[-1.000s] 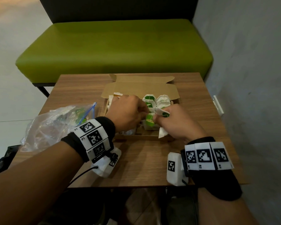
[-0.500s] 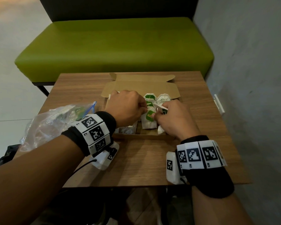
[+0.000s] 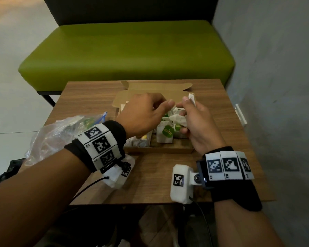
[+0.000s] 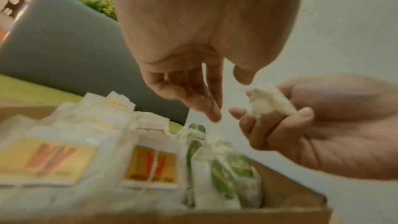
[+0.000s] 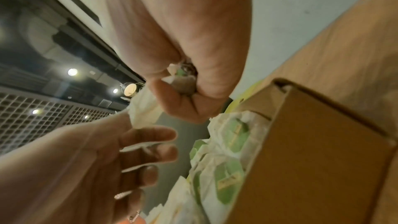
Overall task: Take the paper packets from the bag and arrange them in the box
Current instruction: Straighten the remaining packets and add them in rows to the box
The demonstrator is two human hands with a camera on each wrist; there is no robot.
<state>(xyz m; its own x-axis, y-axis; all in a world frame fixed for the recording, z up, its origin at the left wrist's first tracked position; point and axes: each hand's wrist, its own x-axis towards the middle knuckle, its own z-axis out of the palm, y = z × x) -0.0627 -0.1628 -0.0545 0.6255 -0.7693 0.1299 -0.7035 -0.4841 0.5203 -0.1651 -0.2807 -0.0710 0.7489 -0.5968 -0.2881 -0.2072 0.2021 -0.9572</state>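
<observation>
Both hands over the box, one packet up in the air

Right hand (image 3: 198, 120) had a white paper packet (image 3: 192, 99) wrapped in its curled fingers above the cardboard box (image 3: 161, 149), left hand (image 3: 143, 114) loose and holding nothing beside it. More packets (image 3: 165, 135) stood inside. Plastic bag (image 3: 61, 132) sat at 9 o'clock on the wood-grain bench (image 3: 150, 179); green sofa (image 3: 127, 56) at 12, grey wall (image 3: 275, 68) at 3.
</observation>
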